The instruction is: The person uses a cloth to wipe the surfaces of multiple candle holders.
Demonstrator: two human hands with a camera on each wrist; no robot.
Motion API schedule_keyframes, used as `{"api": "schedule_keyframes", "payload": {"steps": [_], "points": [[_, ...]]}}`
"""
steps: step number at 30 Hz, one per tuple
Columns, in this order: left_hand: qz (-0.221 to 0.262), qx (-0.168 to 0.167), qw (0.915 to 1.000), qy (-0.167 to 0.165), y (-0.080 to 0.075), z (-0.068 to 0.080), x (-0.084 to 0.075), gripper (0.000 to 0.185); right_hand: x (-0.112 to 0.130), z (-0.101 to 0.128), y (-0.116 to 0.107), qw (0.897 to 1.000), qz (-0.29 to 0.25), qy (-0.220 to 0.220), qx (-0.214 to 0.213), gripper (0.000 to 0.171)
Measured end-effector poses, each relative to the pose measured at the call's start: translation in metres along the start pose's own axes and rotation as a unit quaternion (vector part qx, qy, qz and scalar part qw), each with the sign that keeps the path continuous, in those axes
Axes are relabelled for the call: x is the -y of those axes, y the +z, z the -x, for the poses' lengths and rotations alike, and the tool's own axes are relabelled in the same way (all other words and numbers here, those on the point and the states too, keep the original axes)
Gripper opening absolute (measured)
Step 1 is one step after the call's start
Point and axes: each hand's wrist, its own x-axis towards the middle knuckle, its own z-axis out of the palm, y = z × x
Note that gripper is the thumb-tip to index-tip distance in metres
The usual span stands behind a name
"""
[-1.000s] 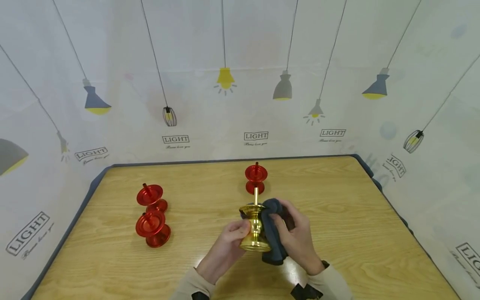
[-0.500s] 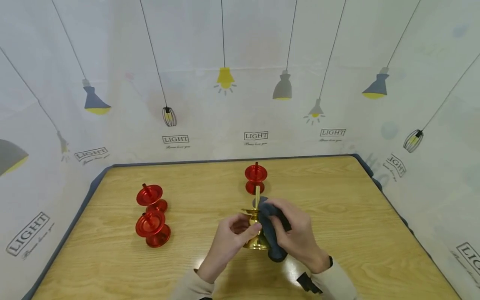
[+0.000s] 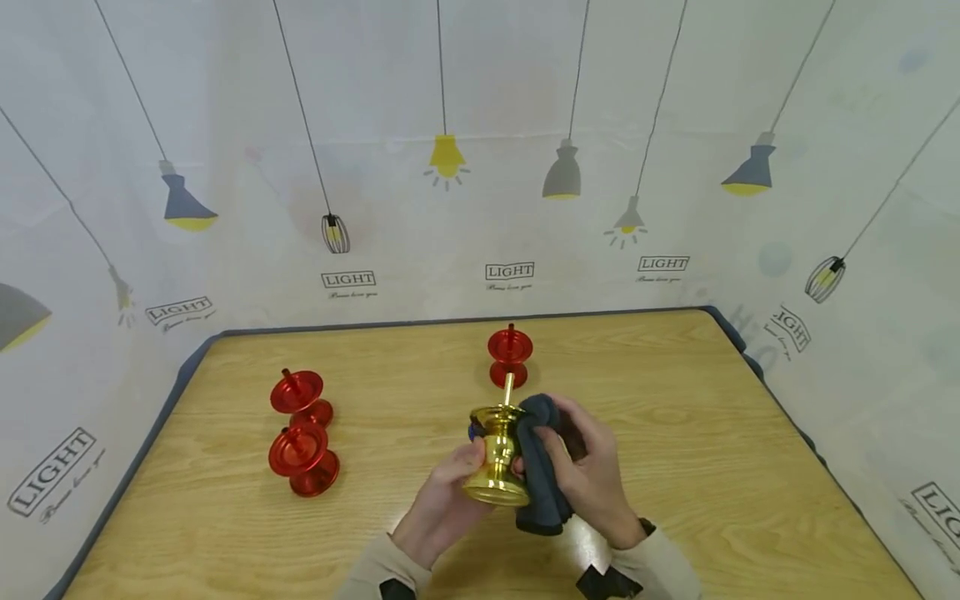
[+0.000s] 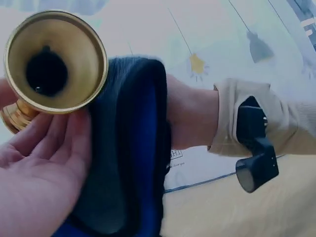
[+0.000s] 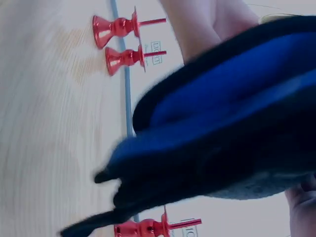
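A gold candlestick holder [image 3: 497, 452] with a thin pin on top is held above the wooden table [image 3: 675, 433], tilted slightly. My left hand [image 3: 457, 475] grips its stem and base from the left; the left wrist view looks into the hollow gold base [image 4: 54, 61]. My right hand [image 3: 585, 462] holds a dark grey and blue cloth [image 3: 538, 467] and presses it against the holder's right side. The cloth [image 5: 222, 138] fills most of the right wrist view.
Two red candlestick holders [image 3: 300, 392] [image 3: 302, 460] stand at the table's left. A third red one [image 3: 510, 354] stands just behind the gold holder. A wall cloth printed with lamps surrounds the table on three sides.
The gold holder has shifted slightly left and tilted back so its cup shows again. The cloth has slid from the top rim down along the right side.
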Motion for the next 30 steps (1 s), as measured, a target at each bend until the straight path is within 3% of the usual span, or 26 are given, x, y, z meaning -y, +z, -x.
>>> {"api": "schedule_keyframes", "payload": {"steps": [2, 5, 7, 9, 11, 13, 14, 16, 18, 21, 23, 26, 28, 30], "points": [[-0.011, 0.001, 0.9999, -0.013, 0.001, 0.002, -0.003, 0.025, -0.001, 0.000, -0.001, 1.000, 0.004, -0.001, 0.009, 0.037], [-0.107, -0.059, 0.9924, -0.008, 0.005, 0.003, -0.008, 0.022, -0.002, -0.002, -0.005, 0.996, 0.058, -0.058, 0.019, 0.034], [-0.191, -0.128, 0.9732, -0.006, 0.010, 0.003, -0.011, 0.022, -0.003, -0.004, -0.007, 0.989, 0.104, -0.101, 0.028, 0.025], [-0.271, -0.189, 0.9438, -0.003, 0.015, 0.002, -0.012, 0.028, -0.004, -0.005, -0.009, 0.979, 0.144, -0.139, 0.031, 0.022], [-0.321, -0.226, 0.9197, -0.002, 0.019, 0.000, -0.011, 0.036, -0.003, -0.006, -0.009, 0.976, 0.154, -0.152, 0.039, 0.027], [-0.335, -0.236, 0.9122, -0.001, 0.021, -0.001, -0.010, 0.037, -0.002, -0.006, -0.008, 0.977, 0.146, -0.151, 0.040, 0.030], [-0.329, -0.237, 0.9141, -0.001, 0.021, -0.001, -0.010, 0.038, -0.002, -0.006, -0.008, 0.978, 0.140, -0.150, 0.037, 0.029], [-0.304, -0.225, 0.9258, -0.001, 0.020, 0.000, -0.009, 0.041, -0.001, -0.005, -0.008, 0.981, 0.124, -0.144, 0.029, 0.026], [-0.264, -0.197, 0.9442, 0.003, 0.017, 0.001, -0.008, 0.044, 0.000, -0.004, -0.008, 0.985, 0.106, -0.136, 0.020, 0.023], [-0.185, -0.126, 0.9744, 0.014, 0.011, 0.003, -0.006, 0.038, -0.001, -0.003, -0.008, 0.992, 0.063, -0.113, 0.013, 0.028], [-0.123, -0.075, 0.9895, 0.017, 0.006, 0.003, -0.005, 0.029, -0.001, -0.002, -0.006, 0.995, 0.027, -0.093, 0.013, 0.035], [-0.065, -0.029, 0.9974, 0.004, 0.002, 0.003, -0.004, 0.022, -0.003, -0.003, -0.005, 0.997, 0.005, -0.080, 0.014, 0.042], [-0.066, -0.039, 0.9971, -0.006, 0.002, 0.004, -0.005, 0.020, -0.004, -0.004, -0.006, 0.995, 0.029, -0.093, 0.019, 0.040], [-0.094, -0.078, 0.9924, -0.015, 0.004, 0.006, -0.007, 0.018, -0.006, -0.005, -0.008, 0.990, 0.070, -0.119, 0.021, 0.030]]}}
